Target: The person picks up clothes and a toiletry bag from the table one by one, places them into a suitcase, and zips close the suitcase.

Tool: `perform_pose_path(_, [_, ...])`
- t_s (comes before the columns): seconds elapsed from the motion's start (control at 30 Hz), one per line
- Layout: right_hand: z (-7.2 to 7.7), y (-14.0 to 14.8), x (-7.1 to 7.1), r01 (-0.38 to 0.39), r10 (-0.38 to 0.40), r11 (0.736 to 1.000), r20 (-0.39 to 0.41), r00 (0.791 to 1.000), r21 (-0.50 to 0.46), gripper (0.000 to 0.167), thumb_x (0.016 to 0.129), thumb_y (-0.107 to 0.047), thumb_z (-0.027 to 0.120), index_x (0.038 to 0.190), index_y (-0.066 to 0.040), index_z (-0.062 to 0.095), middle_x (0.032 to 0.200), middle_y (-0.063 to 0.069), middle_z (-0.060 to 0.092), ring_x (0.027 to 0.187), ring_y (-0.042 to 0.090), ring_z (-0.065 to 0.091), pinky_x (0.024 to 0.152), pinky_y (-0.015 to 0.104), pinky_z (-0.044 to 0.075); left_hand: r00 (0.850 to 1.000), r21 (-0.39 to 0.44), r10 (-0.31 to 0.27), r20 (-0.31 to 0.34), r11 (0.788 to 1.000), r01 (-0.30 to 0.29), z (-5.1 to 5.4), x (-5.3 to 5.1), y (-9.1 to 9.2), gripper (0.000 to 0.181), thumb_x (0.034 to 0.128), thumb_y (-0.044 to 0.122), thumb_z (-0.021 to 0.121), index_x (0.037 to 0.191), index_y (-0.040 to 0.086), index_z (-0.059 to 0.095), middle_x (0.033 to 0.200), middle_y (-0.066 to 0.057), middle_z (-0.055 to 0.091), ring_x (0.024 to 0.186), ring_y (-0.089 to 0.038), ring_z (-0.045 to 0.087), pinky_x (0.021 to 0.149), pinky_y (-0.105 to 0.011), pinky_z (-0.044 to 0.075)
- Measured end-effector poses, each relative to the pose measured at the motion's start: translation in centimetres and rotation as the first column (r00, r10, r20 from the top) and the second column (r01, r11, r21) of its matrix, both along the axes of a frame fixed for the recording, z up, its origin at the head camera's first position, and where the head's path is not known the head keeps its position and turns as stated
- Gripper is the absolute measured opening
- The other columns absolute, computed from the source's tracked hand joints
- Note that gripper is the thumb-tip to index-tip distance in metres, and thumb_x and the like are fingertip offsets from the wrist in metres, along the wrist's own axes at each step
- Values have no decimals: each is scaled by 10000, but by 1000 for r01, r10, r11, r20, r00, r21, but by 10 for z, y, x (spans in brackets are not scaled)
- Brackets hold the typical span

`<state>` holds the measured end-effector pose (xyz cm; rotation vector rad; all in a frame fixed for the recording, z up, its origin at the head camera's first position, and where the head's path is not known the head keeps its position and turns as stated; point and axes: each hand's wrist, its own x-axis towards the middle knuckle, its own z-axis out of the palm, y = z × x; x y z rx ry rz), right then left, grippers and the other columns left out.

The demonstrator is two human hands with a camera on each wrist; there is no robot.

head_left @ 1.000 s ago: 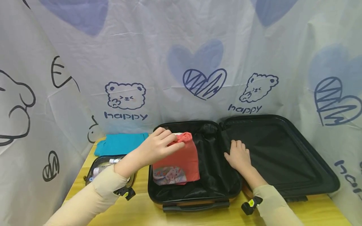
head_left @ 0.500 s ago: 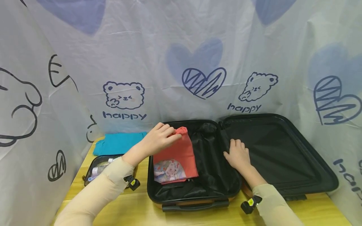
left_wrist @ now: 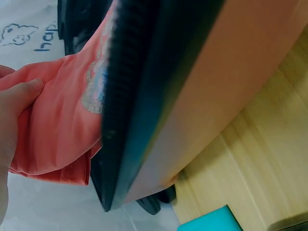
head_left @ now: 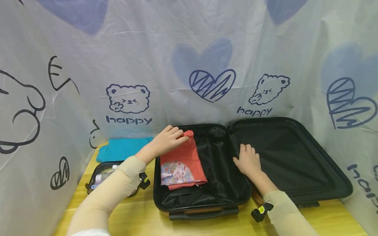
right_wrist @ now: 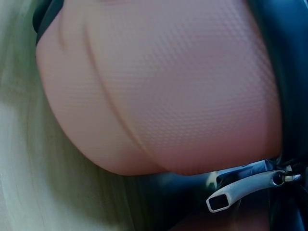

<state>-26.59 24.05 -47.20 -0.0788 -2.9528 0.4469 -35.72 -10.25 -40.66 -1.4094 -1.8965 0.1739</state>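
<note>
"What's the biggest thing there?"

"A pale sheet printed with hearts, bears and the word 'happy', hanging behind a yellow wood-grained table."

"And on the table?"

"A suitcase with black lining, lying open, its two halves side by side."

"Where's the coral cloth?"

"Inside the left half, along its left side. The printed patch sits at the near end."

"Anything beside the suitcase?"

"On its left, a blue cloth, with a small black case just nearer to us."

"How are the hands?"

"The left hand grips the far end of the coral cloth, thumb pressed on the fabric. The right hand rests, fingers loosely extended, where the two halves meet."

"And the small stuff?"

"Pale-capped containers in the black case, then a metal zip pull at the suitcase's edge, in the right wrist view."
</note>
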Motion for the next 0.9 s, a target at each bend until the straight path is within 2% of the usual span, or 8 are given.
perform_pose_path(0.17, [1,0,1,-1,1,1000,1,1000,-7,682,901,-295,640,1391,93,368,1362,318,402,1248,488,389,955,628,361,1000,-15,19,11,1000,-19,-9,-10,1,165,976,143,563,1112,196,641,894,-23,598,806,-206,521,698,-322,375])
perform_pose_path(0.33, [1,0,1,0,0,1000,10,1000,-5,684,908,-297,631,1401,91,360,1372,317,394,1258,488,381,965,630,355,999,-8,32,43,999,-32,-20,-22,0,180,919,213,669,1097,206,645,908,-22,603,821,-207,536,703,-324,381])
perform_pose_path(0.43, [1,0,1,1,-1,1000,11,1000,-7,679,908,-297,630,1400,88,362,1372,316,393,1258,486,381,966,629,355,995,-16,69,70,998,-68,-26,-29,-1,215,891,259,709,1091,212,646,912,-22,601,837,-207,539,715,-328,386])
perform_pose_path(0.57, [2,-1,1,1,-1,1000,7,1000,-7,673,906,-297,633,1393,85,368,1367,315,398,1253,485,385,959,627,359,982,-60,153,107,987,-147,-32,-32,-2,241,896,292,701,1121,224,646,937,-24,598,868,-211,544,741,-344,403])
perform_pose_path(0.73, [3,-1,2,-1,1,1000,8,1000,-14,671,905,-294,633,1392,86,369,1368,317,398,1255,485,382,959,629,356,957,-101,245,158,968,-231,-36,-31,-2,300,914,307,676,1198,224,627,1029,-36,609,953,-223,564,821,-369,444])
perform_pose_path(0.77, [3,-1,2,-1,1,1000,9,1000,-15,672,906,-293,632,1393,86,368,1369,317,396,1256,485,380,960,630,355,948,-108,266,177,962,-250,-37,-31,-2,317,919,309,668,1219,218,620,1060,-42,611,983,-230,565,846,-377,448])
perform_pose_path(0.83, [3,-1,2,-2,3,1000,11,1000,-18,671,908,-290,629,1395,88,365,1372,320,391,1259,487,375,961,632,351,925,-121,313,217,949,-293,-39,-29,-1,359,925,314,658,1264,209,603,1140,-60,617,1066,-248,563,916,-401,451])
perform_pose_path(0.9, [3,-1,3,-2,2,1000,12,1000,-20,672,908,-289,628,1397,89,364,1374,321,391,1261,487,373,963,632,350,885,-155,383,266,923,-353,-40,-27,1,424,928,342,646,1323,208,574,1269,-83,599,1191,-278,534,1016,-449,425])
